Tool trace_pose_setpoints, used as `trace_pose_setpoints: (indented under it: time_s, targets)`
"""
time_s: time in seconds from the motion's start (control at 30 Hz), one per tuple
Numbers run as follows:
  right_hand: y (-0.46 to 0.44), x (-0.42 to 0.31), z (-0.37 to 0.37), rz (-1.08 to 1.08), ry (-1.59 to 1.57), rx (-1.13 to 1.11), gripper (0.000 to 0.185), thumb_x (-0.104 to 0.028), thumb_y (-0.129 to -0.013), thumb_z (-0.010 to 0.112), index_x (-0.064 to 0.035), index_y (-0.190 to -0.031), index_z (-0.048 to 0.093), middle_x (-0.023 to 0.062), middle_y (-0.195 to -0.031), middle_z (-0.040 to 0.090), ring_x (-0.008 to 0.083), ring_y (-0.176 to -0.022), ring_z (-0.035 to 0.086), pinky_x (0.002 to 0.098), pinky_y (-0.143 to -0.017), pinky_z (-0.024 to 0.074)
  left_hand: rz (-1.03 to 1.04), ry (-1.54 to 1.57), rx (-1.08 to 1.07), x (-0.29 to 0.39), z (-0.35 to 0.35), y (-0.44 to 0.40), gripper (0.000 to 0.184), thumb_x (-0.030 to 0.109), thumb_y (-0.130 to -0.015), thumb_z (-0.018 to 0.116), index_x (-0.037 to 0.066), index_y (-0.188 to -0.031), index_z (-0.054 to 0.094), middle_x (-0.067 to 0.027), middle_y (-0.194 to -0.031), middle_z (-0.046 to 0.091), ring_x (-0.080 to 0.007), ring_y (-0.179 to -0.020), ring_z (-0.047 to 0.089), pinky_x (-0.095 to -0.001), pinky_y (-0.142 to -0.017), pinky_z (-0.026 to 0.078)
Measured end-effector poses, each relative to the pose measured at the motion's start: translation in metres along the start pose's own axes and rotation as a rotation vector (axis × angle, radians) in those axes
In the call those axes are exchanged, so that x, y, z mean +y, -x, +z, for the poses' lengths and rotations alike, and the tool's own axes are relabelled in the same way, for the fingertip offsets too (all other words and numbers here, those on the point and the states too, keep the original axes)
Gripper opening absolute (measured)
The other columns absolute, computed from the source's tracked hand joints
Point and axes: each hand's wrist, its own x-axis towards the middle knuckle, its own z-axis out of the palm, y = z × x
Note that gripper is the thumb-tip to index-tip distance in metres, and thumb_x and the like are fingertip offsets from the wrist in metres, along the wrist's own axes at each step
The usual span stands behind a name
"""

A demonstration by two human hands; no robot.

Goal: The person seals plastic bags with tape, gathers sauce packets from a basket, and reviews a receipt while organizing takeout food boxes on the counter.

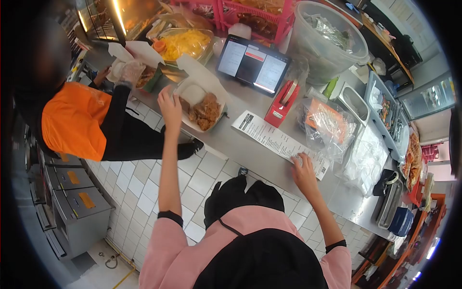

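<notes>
My left hand (171,110) is at the left side of an open white takeaway box (216,89), its fingers stretched out by the rim; whether they touch it I cannot tell. In the box lie a mound of white rice (194,93) and brown fried chicken (207,113). On the right, my right hand (304,172) rests with fingers apart on the lower part of a long printed receipt (269,139), which lies flat on the steel counter (230,139). A red bag sealer or tape dispenser (283,105) sits just beyond the receipt.
A tablet (252,65) stands behind the box. Plastic-wrapped packets (327,120) and white plastic bags (365,156) lie to the right, below a large clear tub (327,45). At left, a person in an orange top (72,120) holds a gloved hand (132,72) over another box.
</notes>
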Motion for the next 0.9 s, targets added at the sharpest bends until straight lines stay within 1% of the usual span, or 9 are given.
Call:
trace_pose_setpoints:
  time_s: [0.03,0.13,0.23,0.3,0.37,0.53,0.77,0.83,0.9]
  targets:
    - [-0.005,-0.007,0.001,-0.057,-0.011,0.035,0.040,-0.006,-0.072,0.060,-0.0027,-0.109,0.048,0.0180,-0.116,0.042,0.0340,-0.111,0.042,0.0426,-0.089,0.0379,0.012,0.003,0.007,-0.033,0.012,0.000,0.022,0.015,-0.087,0.047,0.000,-0.102,0.052,-0.0185,-0.091,0.056,-0.0347,-0.092,0.050,-0.0400,-0.081,0.039]
    - [-0.033,-0.037,0.003,-0.094,-0.234,0.061,0.040,-0.008,-0.073,0.060,-0.0019,-0.111,0.047,0.0194,-0.116,0.040,0.0338,-0.110,0.043,0.0409,-0.088,0.0389,-0.117,0.094,-0.600,-0.072,0.024,-0.005,0.034,0.021,-0.089,0.043,-0.003,-0.113,0.044,-0.0252,-0.106,0.053,-0.0408,-0.099,0.050,-0.0419,-0.082,0.040]
    - [-0.095,-0.073,0.004,-0.116,-0.574,0.141,0.034,-0.015,-0.081,0.056,0.0007,-0.110,0.047,0.0212,-0.104,0.050,0.0325,-0.100,0.052,0.0380,-0.082,0.0435,-0.087,0.076,-0.559,-0.072,0.023,0.005,0.035,0.023,-0.090,0.043,-0.001,-0.115,0.046,-0.0254,-0.107,0.054,-0.0396,-0.102,0.050,-0.0406,-0.083,0.041]
    - [-0.145,-0.087,0.026,-0.004,-0.839,-0.181,0.033,-0.021,-0.084,0.052,0.0065,-0.101,0.052,0.0234,-0.085,0.058,0.0315,-0.085,0.060,0.0366,-0.071,0.0483,-0.122,0.047,-0.585,-0.072,0.021,0.015,0.033,0.021,-0.090,0.042,-0.002,-0.113,0.046,-0.0260,-0.105,0.054,-0.0406,-0.101,0.050,-0.0415,-0.081,0.041]
    - [-0.184,-0.115,0.047,0.220,-0.972,-0.280,0.032,-0.020,-0.084,0.049,0.0119,-0.087,0.054,0.0239,-0.070,0.059,0.0326,-0.070,0.063,0.0376,-0.060,0.0503,-0.165,0.014,-0.598,-0.062,0.014,0.019,0.032,0.020,-0.090,0.042,-0.003,-0.111,0.047,-0.0267,-0.103,0.054,-0.0416,-0.099,0.050,-0.0424,-0.080,0.041]
    - [-0.218,-0.123,0.090,0.086,-0.671,-0.199,0.027,-0.011,-0.085,0.045,0.0149,-0.090,0.049,0.0261,-0.065,0.057,0.0325,-0.054,0.062,0.0349,-0.045,0.0504,-0.259,0.000,-0.554,-0.021,-0.004,0.022,0.029,0.016,-0.090,0.040,-0.004,-0.109,0.049,-0.0282,-0.094,0.056,-0.0430,-0.092,0.052,-0.0438,-0.075,0.042]
    - [-0.125,-0.110,0.016,0.115,-0.748,-0.033,0.022,-0.009,-0.084,0.044,0.0113,-0.091,0.048,0.0276,-0.064,0.055,0.0383,-0.059,0.059,0.0417,-0.053,0.0478,-0.218,0.139,-0.487,0.061,-0.074,0.040,0.027,0.014,-0.090,0.041,-0.004,-0.108,0.051,-0.0251,-0.093,0.058,-0.0391,-0.089,0.056,-0.0393,-0.075,0.044]
    - [-0.071,-0.092,0.007,0.062,-0.667,0.167,0.020,-0.009,-0.084,0.045,0.0091,-0.090,0.049,0.0262,-0.063,0.054,0.0395,-0.060,0.057,0.0450,-0.055,0.0436,-0.195,0.191,-0.548,0.103,-0.095,0.052,0.026,0.014,-0.090,0.042,-0.004,-0.107,0.051,-0.0243,-0.096,0.057,-0.0392,-0.089,0.056,-0.0394,-0.074,0.044]
    - [-0.014,-0.065,-0.010,0.195,-0.643,0.057,0.020,-0.010,-0.085,0.046,0.0090,-0.088,0.050,0.0251,-0.060,0.053,0.0388,-0.055,0.054,0.0442,-0.051,0.0406,-0.171,0.204,-0.621,0.145,-0.105,0.077,0.025,0.012,-0.088,0.045,-0.002,-0.107,0.051,-0.0241,-0.098,0.055,-0.0384,-0.087,0.056,-0.0403,-0.072,0.045]
